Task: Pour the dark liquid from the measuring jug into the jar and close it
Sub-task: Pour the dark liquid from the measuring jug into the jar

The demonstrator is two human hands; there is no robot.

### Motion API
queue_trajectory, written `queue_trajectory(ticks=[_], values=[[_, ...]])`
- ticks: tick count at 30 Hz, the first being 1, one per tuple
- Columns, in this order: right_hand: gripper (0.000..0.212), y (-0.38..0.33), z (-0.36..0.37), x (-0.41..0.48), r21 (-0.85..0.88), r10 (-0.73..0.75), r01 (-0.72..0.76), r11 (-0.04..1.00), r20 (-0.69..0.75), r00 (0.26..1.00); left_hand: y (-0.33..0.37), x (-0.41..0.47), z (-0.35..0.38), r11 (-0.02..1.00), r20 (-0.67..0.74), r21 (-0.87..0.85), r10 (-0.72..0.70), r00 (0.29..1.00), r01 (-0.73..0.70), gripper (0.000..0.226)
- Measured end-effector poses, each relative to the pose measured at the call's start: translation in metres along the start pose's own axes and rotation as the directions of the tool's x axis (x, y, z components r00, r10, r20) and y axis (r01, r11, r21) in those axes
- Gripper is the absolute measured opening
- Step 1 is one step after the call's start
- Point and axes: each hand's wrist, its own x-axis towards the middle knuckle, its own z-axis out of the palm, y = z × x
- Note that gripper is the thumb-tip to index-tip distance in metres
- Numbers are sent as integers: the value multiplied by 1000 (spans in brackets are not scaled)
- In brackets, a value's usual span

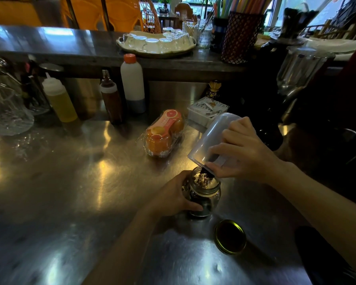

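Note:
A small glass jar point(209, 192) stands upright on the steel counter point(70, 182), partly filled with dark liquid. My left hand point(173, 194) grips its left side. My right hand point(240, 153) holds a translucent plastic measuring jug point(210, 138) tipped steeply over the jar's mouth. A thin stream of dark liquid point(205, 173) runs from the jug's rim into the jar. The jar's lid point(230, 236), gold-rimmed with a dark inside, lies on the counter to the right of the jar, nearer me.
A plastic pack of oranges point(164, 133) lies behind the jar. Squeeze bottles point(60, 99) and a white bottle point(133, 83) line the back. A white box point(206, 110) sits behind the jug. A tray of glasses point(156, 43) rests on the raised shelf. Dark machines point(296, 89) stand right.

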Motion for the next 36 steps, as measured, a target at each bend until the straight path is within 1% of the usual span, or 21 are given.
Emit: queue_trajectory(ticks=[3, 9, 12, 14, 15, 19, 22, 25, 27, 29, 31, 33, 36], values=[[29, 0, -2, 0, 21, 5, -5, 1000, 9, 1000, 1, 0, 0, 1000, -4, 4, 7, 1000, -7, 85], [29, -1, -1, -5, -14, -40, 40, 999, 8, 999, 1, -1, 1, 1000, -20, 13, 24, 1000, -24, 83], [28, -3, 1, -8, -88, -97, 93, 992, -45, 994, 1, -1, 1, 999, -24, 20, 30, 999, -30, 81], [25, -4, 2, -9, -124, -139, 133, 983, -38, 990, 0, 0, 1, 999, -24, 10, 33, 999, -33, 79], [24, -5, 1, -10, -135, -156, 150, 979, -35, 987, 0, 0, 1, 999, -25, -1, 34, 999, -34, 80], [22, -9, -2, -13, -153, -201, 184, 971, -101, 974, -1, 1, 2, 998, -22, -36, 41, 999, -42, 81], [21, -12, -5, -13, -144, -267, 256, 956, -63, 962, -1, 0, 2, 997, -28, -52, 61, 998, -62, 81], [21, -14, -8, -12, -195, -303, 285, 939, -71, 950, -2, 0, 1, 995, -27, -68, 72, 997, -74, 80], [20, -17, -8, -12, -178, -326, 313, 933, -50, 944, -2, 1, 2, 994, -26, -69, 80, 996, -82, 82], [21, -19, -9, -11, -174, -327, 312, 934, -65, 943, -4, 1, 3, 993, -28, -86, 79, 996, -82, 85], [21, -20, -9, -11, -180, -308, 289, 940, -89, 947, -6, 0, 4, 993, -42, -88, 75, 996, -78, 83], [21, -21, -8, -14, -155, -299, 285, 946, -76, 951, -7, 0, 5, 993, -50, -77, 86, 995, -90, 84], [21, -21, -9, -19, -191, -291, 266, 945, -113, 950, -6, 1, 5, 992, -43, -84, 87, 995, -91, 84]])
